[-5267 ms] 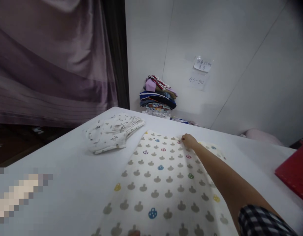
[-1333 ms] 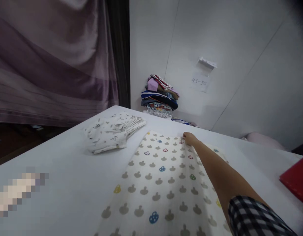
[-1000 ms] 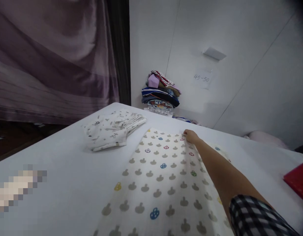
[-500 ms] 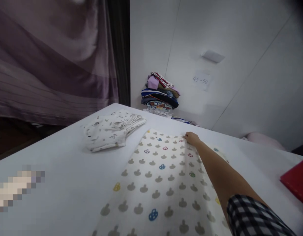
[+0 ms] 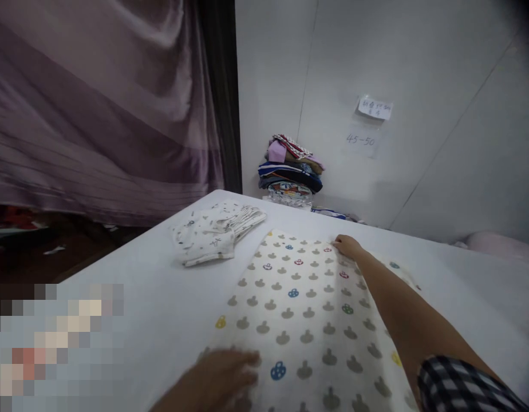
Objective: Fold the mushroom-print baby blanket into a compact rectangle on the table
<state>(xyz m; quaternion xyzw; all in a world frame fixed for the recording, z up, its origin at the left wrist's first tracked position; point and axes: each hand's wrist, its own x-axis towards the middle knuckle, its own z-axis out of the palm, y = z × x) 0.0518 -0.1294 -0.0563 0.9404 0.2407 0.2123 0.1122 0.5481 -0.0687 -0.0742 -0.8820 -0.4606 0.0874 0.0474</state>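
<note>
A cream cloth point(image 5: 303, 309) printed with grey and coloured shapes lies spread flat on the white table point(image 5: 153, 297). My right hand point(image 5: 347, 246) reaches to the cloth's far edge, fingers closed in a pinch on that edge. My left hand point(image 5: 224, 375) rests flat on the cloth's near left part, fingers stretched out, holding nothing.
A folded white patterned garment point(image 5: 215, 232) lies on the table to the left of the cloth. A stack of folded clothes point(image 5: 292, 169) stands in the far corner by the wall. A purple curtain point(image 5: 97, 103) hangs at the left. Paper notes point(image 5: 374, 109) are stuck on the wall.
My left hand has come into view and now lies on the near left part of the cloth. The right hand stays at the far edge. The view has shifted slightly.
</note>
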